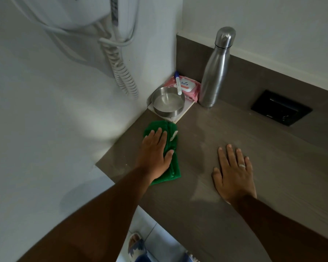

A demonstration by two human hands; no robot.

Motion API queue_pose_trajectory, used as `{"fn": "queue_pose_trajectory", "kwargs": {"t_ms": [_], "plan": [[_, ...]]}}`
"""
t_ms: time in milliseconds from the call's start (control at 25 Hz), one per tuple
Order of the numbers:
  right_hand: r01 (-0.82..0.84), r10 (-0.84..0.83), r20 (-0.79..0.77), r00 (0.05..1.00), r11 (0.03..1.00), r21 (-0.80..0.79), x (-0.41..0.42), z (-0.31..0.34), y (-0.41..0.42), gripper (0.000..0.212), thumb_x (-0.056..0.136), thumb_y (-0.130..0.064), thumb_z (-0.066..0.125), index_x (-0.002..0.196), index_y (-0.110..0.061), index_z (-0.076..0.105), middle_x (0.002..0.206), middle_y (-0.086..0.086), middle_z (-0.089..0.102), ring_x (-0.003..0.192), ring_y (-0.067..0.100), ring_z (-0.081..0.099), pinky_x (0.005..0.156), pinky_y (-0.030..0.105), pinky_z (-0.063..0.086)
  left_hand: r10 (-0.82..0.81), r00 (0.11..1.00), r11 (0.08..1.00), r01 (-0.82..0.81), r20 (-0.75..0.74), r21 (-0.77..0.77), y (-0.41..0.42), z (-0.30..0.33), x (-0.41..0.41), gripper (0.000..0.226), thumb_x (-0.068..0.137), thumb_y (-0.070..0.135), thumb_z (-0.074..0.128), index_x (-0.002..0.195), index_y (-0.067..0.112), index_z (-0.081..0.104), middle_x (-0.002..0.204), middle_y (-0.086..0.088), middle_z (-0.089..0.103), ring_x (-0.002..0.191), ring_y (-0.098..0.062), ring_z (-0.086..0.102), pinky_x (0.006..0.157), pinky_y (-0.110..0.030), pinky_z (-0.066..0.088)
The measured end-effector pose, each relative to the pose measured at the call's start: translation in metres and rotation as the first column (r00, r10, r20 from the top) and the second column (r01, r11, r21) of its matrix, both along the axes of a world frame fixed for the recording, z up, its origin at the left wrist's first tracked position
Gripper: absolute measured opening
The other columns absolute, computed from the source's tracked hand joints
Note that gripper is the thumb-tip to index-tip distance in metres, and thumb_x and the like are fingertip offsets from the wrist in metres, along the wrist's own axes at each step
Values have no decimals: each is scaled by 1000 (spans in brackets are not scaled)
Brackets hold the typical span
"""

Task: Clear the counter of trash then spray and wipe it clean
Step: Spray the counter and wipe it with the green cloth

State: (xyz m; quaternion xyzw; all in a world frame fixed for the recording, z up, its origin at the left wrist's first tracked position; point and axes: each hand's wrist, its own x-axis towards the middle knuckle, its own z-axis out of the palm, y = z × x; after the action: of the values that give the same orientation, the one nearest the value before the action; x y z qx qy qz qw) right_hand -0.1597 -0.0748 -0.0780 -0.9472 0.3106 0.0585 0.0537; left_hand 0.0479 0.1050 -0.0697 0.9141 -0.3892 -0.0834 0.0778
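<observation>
A green cloth (173, 140) lies folded on the grey-brown counter (254, 148), near its left end by the white wall. My left hand (155, 154) presses flat on top of the cloth, fingers spread toward the corner. Flat on the bare counter to the right, my right hand (234, 174) rests with its fingers apart and a ring on one finger, holding nothing. Faint damp streaks show on the counter between the two hands.
In the corner stand a steel bowl (168, 104) on a white tile, a pink wipes pack (187, 86) with a pen (178, 83) across it, and a steel bottle (215, 69). A black socket plate (281, 107) sits at right. A coiled white cord (121, 69) hangs on the wall.
</observation>
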Motion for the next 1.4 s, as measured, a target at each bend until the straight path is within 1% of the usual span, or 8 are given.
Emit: {"fn": "queue_pose_trajectory", "kwargs": {"t_ms": [240,360,440,640,880,1080,1280,1400], "plan": [[-20,20,2,1000,1000,-9,-2,0,0,67,95,-51,21,154,-20,16,162,11,16,148,32,16,119,50,15,-551,834,830,550,14,-89,58,-3,-38,60,96,38,45,151,23,27,160,-2,23,148,-22,19,120,-40,16],[-15,15,10,1000,1000,-23,-3,-2,-2,66,95,-51,21,154,-19,18,161,11,18,147,32,18,118,51,17,-19,996,987,5,-89,-160,81,15,24,56,92,19,56,145,20,37,150,-11,42,140,-29,37,115,-42,31],[-22,22,8,1000,1000,-18,-2,-1,-2,67,95,-51,21,154,-19,18,161,12,18,147,33,18,118,51,16,358,922,906,-381,-145,-187,93,16,17,52,94,18,53,144,17,39,143,-11,48,134,-28,45,110,-44,39],[-26,26,-3,1000,1000,-11,-1,0,-3,68,95,-52,20,154,-18,18,161,13,18,147,34,19,118,53,19,-258,954,961,237,-154,-141,128,15,-17,55,93,24,48,146,15,37,153,-1,33,140,-26,37,115,-42,29],[-18,18,-4,1000,1000,-5,-1,2,-2,68,95,-51,23,154,-17,17,161,14,17,148,34,17,118,53,17,246,959,948,-268,-138,-172,114,14,-1,47,99,19,47,144,11,38,147,-7,43,137,-22,38,110,-43,38],[-23,23,-7,1000,1000,2,-1,2,-3,68,95,-50,22,154,-17,16,162,13,15,148,34,15,119,53,17,-537,835,844,531,-120,-79,138,8,-42,58,93,32,45,148,22,29,151,-2,41,140,-17,33,111,-44,34],[-12,12,13,1000,1000,-3,-1,1,-1,66,95,-49,24,154,-18,18,161,13,17,148,34,17,119,52,15,232,951,945,-270,-206,-184,133,8,-2,51,97,17,49,146,20,33,151,-2,37,142,-16,31,115,-45,31],[-19,19,10,1000,1000,-14,1,1,-1,66,96,-49,25,154,-18,16,162,12,16,148,33,16,119,52,16,-67,981,967,19,-182,-254,99,9,-94,43,88,24,52,130,27,42,132,10,51,118,-3,48,101,-47,49]]}}
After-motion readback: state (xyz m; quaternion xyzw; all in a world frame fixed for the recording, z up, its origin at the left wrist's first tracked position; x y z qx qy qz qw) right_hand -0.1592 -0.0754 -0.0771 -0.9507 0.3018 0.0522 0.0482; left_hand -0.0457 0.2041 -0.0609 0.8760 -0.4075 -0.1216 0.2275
